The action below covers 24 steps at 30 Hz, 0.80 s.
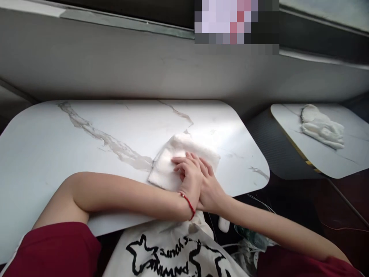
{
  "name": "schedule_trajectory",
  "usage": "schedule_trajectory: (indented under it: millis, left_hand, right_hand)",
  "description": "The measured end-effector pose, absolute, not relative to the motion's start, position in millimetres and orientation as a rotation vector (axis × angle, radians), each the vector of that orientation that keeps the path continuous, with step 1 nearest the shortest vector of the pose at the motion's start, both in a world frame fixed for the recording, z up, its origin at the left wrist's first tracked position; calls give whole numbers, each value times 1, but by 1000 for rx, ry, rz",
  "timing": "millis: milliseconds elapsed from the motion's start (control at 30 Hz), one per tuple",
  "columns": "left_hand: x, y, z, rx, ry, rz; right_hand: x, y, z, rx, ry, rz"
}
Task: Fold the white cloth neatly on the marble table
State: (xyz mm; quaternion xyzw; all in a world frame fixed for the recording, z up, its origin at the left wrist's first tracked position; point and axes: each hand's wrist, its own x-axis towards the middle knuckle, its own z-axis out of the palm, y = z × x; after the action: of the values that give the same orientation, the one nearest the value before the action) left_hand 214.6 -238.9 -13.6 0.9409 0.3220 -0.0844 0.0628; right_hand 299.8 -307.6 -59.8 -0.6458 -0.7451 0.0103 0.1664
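A folded white towel (165, 169) lies on the white marble-patterned tabletop (121, 127), near its front edge. My left hand (190, 173), with a red beaded bracelet at the wrist, rests on the towel with its fingers apart and slightly bent. Close against it, my right hand (212, 190) crosses partly under the left one, fingers stretched out over the towel. Some right-hand fingers are hidden by the left hand. Both palms face down, and neither hand grips the towel.
On a second marble-patterned table (346, 161) at the right lies a crumpled white cloth (323, 127). A grey wall panel (129, 69) rises behind the tables. Below the front edge are a white printed bag or garment (167, 250), cables and a clear plastic bottle (255, 236).
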Motion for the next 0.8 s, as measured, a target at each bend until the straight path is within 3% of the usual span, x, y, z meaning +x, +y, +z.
schedule_trajectory:
  millis: [400, 600, 800]
  left_hand:
    - [258, -153, -22, 2857, 1184, -120]
    - [274, -94, -11, 3031, 1135, -225]
    - [281, -62, -10, 3002, 1076, -44]
  right_hand:
    - [337, -207, -56, -1776, -2135, 67]
    - [365, -144, -70, -1842, -2120, -50]
    - [386, -113, -75, -1864, -2117, -147]
